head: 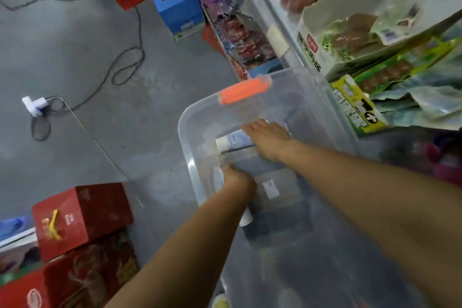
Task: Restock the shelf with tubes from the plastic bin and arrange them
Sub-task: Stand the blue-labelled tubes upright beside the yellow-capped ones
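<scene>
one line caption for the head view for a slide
Both hands, left hand and right hand, reach into the clear plastic bin for white tubes beside stocked shelves.

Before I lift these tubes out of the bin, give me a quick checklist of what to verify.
1. Both hands inside the clear bin: ok.
2. Left hand closed on a tube: ok, white end shows below the fist.
3. Right hand gripping the other tube: cannot tell, it lies flat over it.
4. Bin's orange latch clear of the hands: ok.
5. Free shelf space: cannot tell.
</scene>
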Demonstrator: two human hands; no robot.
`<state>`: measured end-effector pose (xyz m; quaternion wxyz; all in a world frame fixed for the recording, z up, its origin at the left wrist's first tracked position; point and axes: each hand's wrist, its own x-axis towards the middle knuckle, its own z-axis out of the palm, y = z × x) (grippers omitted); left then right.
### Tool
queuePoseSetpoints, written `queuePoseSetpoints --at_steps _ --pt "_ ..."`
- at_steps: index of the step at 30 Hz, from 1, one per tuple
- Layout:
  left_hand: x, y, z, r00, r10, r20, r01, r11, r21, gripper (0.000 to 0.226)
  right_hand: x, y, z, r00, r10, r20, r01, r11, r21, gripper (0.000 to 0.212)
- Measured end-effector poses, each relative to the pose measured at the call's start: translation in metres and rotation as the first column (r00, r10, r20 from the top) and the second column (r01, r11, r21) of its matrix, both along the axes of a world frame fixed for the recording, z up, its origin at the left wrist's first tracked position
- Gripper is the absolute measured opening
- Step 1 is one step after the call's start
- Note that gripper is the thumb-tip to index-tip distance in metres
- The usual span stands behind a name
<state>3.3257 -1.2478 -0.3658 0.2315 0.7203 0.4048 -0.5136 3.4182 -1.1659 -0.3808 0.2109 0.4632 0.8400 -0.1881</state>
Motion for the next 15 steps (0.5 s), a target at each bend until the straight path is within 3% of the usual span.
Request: queuePoseSetpoints --at_steps 4,7,8,10,11,12,13,14,15 --pt "0.003 -0.010 -0.008 1.000 0.015 -0.026 -0.012 0.994 0.109 0.062 0.003 -0.013 -0.016 0.996 0.043 0.081 -0.050 0.995 0.090 0.061" --pt "0.010 -0.012 -0.020 0.956 0.276 0.104 -0.289 0.946 0.146 0.060 0.010 -0.026 -0.016 0.994 0.011 0.105 -0.014 1.000 0.027 0.059" --pt "0.013 -0.010 -0.019 0.938 0.330 0.103 -0.340 0.935 0.104 0.058 0.014 -0.031 -0.015 0.993 -0.029 0.110 0.031 0.999 -0.015 0.061" --pt "0.012 -0.010 -0.013 0.973 0.189 0.133 -0.206 0.970 0.126 0.049 0.025 -0.041 -0.003 0.978 -0.177 0.108 0.190 0.974 -0.125 0.067" --pt "0.015 -0.012 -0.006 0.974 0.212 0.074 -0.222 0.962 0.159 0.043 0.031 -0.046 0.004 0.955 -0.280 0.099 0.294 0.939 -0.179 0.068" --pt "0.015 -0.015 -0.004 0.919 0.383 0.094 -0.391 0.916 0.088 0.041 0.038 -0.052 0.012 0.922 -0.375 0.098 0.387 0.889 -0.245 0.067" --pt "0.014 -0.015 0.002 0.938 0.324 0.121 -0.334 0.939 0.081 0.041 0.044 -0.058 0.021 0.885 -0.456 0.088 0.460 0.832 -0.310 0.064" --pt "0.009 -0.015 0.015 0.994 0.048 0.103 -0.059 0.992 0.112 0.043 0.050 -0.065 0.028 0.844 -0.531 0.074 0.519 0.778 -0.354 0.060" --pt "0.010 -0.011 0.026 0.985 -0.120 0.123 0.099 0.981 0.169 0.044 0.055 -0.071 0.037 0.795 -0.603 0.064 0.577 0.721 -0.385 0.053"
